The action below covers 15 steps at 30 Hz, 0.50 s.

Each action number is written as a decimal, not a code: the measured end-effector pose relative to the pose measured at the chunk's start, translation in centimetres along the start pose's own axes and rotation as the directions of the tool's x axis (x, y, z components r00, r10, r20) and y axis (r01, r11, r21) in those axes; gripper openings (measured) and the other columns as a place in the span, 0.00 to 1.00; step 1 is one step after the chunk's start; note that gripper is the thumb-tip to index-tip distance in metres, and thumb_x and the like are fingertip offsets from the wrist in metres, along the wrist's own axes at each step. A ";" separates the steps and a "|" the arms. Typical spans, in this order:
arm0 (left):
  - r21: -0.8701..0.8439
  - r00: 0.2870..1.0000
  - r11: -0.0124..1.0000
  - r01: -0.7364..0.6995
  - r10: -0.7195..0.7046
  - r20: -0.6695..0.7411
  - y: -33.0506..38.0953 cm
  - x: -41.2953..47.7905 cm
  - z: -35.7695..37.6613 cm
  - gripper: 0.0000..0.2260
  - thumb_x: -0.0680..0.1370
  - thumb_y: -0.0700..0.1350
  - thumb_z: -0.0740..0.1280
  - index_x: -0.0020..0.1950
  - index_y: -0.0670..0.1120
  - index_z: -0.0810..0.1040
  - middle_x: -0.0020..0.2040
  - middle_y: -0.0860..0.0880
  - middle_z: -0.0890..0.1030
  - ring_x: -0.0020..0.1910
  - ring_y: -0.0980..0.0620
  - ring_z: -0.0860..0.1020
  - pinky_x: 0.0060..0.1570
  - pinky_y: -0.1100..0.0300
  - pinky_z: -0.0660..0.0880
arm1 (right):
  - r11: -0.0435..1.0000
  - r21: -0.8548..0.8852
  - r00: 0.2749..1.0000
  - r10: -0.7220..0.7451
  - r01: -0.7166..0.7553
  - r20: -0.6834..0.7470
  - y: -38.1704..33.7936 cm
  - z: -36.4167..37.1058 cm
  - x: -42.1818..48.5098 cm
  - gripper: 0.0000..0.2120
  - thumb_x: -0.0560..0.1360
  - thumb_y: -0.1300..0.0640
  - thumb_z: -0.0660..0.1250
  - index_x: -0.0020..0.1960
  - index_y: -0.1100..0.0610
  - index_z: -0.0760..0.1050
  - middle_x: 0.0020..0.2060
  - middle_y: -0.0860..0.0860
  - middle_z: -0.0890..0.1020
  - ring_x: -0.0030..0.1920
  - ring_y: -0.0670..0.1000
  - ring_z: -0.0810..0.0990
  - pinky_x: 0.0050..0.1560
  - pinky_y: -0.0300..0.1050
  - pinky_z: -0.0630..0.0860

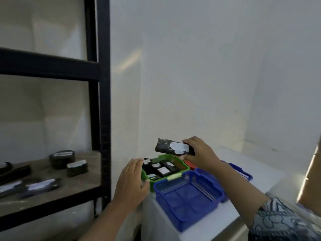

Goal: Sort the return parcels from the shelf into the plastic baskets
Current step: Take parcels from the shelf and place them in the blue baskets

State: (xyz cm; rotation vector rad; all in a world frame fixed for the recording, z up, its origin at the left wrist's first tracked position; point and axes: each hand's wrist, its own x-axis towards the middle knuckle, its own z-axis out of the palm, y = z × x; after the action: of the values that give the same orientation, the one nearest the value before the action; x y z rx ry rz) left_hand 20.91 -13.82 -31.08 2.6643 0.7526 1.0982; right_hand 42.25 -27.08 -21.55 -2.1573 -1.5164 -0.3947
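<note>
So the person's right hand [198,152] is gripping a black plastic-wrapped parcel [166,146] with a white paper label. Thumb is underneath, fingers curled over the top of its right end. It's up in the air, lying roughly level, just above the far edge of the green plastic basket [180,164] and not touching it.

That green one has a bunch of small black labelled packets [164,169] lying flat inside. The left hand [133,180] is open, fingers relaxed and holding nothing, right at the green basket's left corner. Can't really tell if it's touching the rim or just in front of it.

Right up against the green one, nearer the person, is a blue plastic mesh basket [175,216]. A red basket [190,164] peeks out under the right wrist, and a second blue basket [242,171] sits behind the forearm. All of them are on a white table [265,181].

Off to the left, the black metal shelf unit [103,101] with wooden boards has more black wrapped parcels [62,158] lying on its lower board. There's a patterned blue-grey sleeve [281,221] on the right arm.
</note>
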 end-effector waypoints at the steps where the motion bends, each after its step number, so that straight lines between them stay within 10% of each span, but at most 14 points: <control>1: -0.020 0.999 0.999 0.030 -0.029 0.022 0.9 0.2 1.6 0.31 0.71 0.51 0.60 0.73 0.42 0.63 0.71 0.46 0.66 0.72 0.47 0.63 0.72 0.56 0.57 | 1.000 0.000 1.000 0.013 -0.013 0.009 1.9 0.1 -0.1 0.31 0.72 0.45 0.71 0.70 0.53 0.67 0.60 0.49 0.73 0.57 0.49 0.71 0.53 0.40 0.68; 15: 0.021 0.958 0.987 0.160 -0.160 0.238 0.3 6.0 17.4 0.29 0.78 0.50 0.61 0.76 0.45 0.54 0.75 0.49 0.58 0.75 0.52 0.54 0.71 0.61 0.50 | 1.000 0.026 0.980 0.001 -0.006 0.197 16.2 11.3 4.6 0.30 0.71 0.45 0.71 0.69 0.54 0.69 0.59 0.50 0.74 0.58 0.50 0.71 0.59 0.45 0.69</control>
State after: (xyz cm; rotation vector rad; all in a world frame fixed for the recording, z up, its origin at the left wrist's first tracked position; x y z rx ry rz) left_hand 36.79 -10.37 -39.80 2.6174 0.9007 0.7212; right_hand 58.68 -21.95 -32.31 -2.2328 -1.6126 -0.1622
